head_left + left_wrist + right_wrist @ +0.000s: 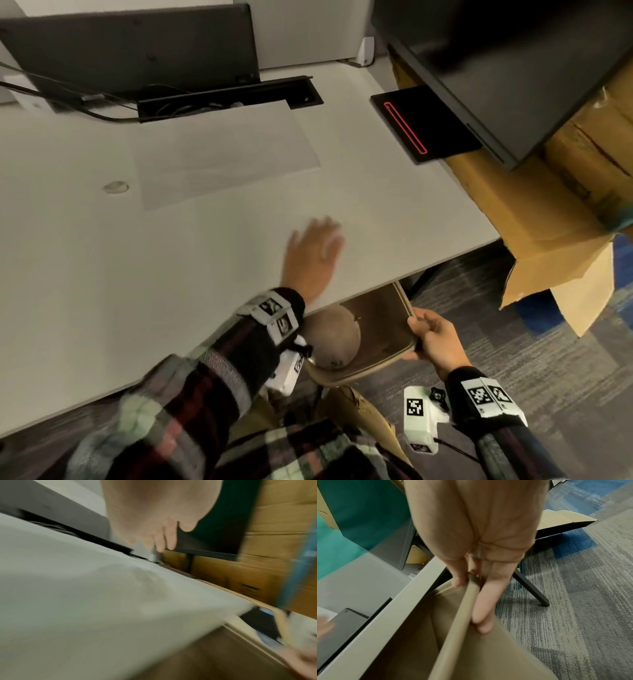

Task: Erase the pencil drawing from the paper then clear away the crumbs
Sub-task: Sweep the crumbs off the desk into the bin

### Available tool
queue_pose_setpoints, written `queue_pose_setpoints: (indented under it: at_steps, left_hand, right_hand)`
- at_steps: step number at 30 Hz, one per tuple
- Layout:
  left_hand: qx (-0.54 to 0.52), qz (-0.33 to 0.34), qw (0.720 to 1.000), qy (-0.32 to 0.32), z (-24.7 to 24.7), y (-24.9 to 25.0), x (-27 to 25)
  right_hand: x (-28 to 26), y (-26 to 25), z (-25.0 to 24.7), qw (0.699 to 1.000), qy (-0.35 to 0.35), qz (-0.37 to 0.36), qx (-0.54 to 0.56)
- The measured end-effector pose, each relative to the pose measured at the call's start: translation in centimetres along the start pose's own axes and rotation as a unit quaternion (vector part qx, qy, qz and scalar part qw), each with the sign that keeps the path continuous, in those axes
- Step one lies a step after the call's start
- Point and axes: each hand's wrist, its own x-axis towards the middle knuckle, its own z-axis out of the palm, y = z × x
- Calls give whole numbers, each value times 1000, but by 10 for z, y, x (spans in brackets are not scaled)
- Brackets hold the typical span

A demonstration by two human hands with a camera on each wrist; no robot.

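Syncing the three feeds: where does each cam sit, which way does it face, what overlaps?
Head: worn on the head, looks forward and down at the desk, paper, both sleeves, left hand flat on the desk, right hand gripping a bin below the edge.
Left wrist: along the blurred left hand across the desk toward boxes.
Right wrist: along the right hand, fingers gripping the bin rim, carpet beyond.
Shared: head and right wrist both show bin, desk edge.

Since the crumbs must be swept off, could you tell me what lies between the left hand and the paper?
In the head view, only bare desk separates the left hand from the paper; crumbs, if any, are too small to see.
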Motion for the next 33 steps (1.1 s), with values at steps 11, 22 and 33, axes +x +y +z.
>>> queue_pose_setpoints:
  at_steps: [11, 22, 33]
  left_hand:
    - [110, -192, 973, -66, -7, -24, 66]
    - [218, 128, 911, -326, 33, 40, 55]
    - [-150, 80, 962, -212, 27, 22, 12]
  right_hand:
    - [7, -3, -15, 1000, 12, 11, -6]
    - [7, -8, -29, 999, 29, 7, 18]
    - [1, -6, -30, 1000, 27, 0, 16]
